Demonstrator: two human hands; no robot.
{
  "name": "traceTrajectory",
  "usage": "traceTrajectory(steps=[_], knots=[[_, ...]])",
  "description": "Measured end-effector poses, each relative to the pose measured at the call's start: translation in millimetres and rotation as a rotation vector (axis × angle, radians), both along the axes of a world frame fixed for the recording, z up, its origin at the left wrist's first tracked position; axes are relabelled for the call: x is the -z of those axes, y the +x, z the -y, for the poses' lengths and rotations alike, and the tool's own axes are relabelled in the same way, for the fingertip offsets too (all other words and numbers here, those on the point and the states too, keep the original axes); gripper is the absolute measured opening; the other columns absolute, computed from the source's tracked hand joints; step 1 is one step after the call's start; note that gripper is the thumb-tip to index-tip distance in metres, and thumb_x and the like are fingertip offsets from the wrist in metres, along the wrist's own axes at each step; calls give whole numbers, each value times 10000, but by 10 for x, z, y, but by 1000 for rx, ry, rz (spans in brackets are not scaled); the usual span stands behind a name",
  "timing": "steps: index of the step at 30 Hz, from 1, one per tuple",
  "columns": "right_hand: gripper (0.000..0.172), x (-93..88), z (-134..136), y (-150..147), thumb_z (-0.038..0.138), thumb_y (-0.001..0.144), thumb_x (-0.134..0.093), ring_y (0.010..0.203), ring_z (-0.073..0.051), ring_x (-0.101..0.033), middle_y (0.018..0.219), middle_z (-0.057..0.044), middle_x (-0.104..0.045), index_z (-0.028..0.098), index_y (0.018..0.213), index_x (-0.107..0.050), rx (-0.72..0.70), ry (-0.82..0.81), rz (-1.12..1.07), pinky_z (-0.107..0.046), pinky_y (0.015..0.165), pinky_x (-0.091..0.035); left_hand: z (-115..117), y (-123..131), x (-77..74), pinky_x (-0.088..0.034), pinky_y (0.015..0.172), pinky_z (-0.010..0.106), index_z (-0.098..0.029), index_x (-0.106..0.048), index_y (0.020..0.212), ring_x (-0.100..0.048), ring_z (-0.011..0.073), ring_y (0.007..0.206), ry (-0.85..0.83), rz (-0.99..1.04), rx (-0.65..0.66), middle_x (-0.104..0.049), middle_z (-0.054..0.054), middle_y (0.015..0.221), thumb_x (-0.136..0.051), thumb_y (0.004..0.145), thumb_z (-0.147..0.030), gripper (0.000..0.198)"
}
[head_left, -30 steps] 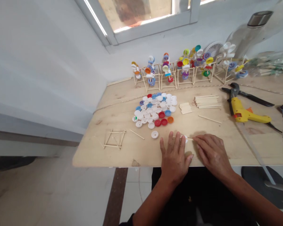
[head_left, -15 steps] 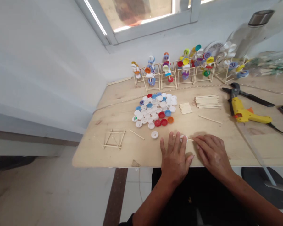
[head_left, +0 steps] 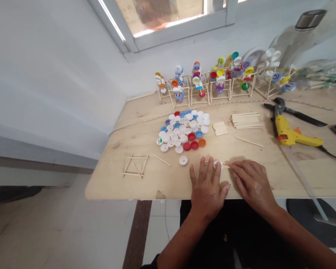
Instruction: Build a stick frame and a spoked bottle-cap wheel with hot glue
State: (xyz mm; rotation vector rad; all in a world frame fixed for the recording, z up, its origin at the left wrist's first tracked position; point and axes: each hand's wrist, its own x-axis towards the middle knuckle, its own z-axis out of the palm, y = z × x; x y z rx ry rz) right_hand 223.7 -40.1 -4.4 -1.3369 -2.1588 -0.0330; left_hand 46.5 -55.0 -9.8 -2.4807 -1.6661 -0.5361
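My left hand [head_left: 207,188] lies flat on the plywood board [head_left: 145,186], fingers stretched out, its fingertips touching a white bottle cap [head_left: 217,163] threaded on a thin wooden stick [head_left: 226,165]. My right hand [head_left: 250,183] rests beside it, fingers together, the fingertips at the stick's right end. Another white cap [head_left: 183,160] lies alone to the left. A cluster of white, blue and red bottle caps [head_left: 183,130] sits further back.
A stick frame [head_left: 134,165] lies at the left. Stacks of sticks [head_left: 245,120] and short pieces [head_left: 220,128] are mid-board. A yellow glue gun [head_left: 292,136] and pliers [head_left: 292,112] lie right. Finished cap-and-stick models [head_left: 221,80] line the wall.
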Motion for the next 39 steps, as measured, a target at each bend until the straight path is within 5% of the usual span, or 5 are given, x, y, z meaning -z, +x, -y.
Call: traceTrajectory(steps=[39], knots=[[302,-39,27,20,105,857,-513,987,-232,-543,1034,-91,-659,172,1144,-580,24,75,-56,-403,849,-406,22,-8,-58,-119,1118,594,-200,-409,1397,-232,335,1406,-32,92,2,-429,91,1464,-489,891,-477,583]])
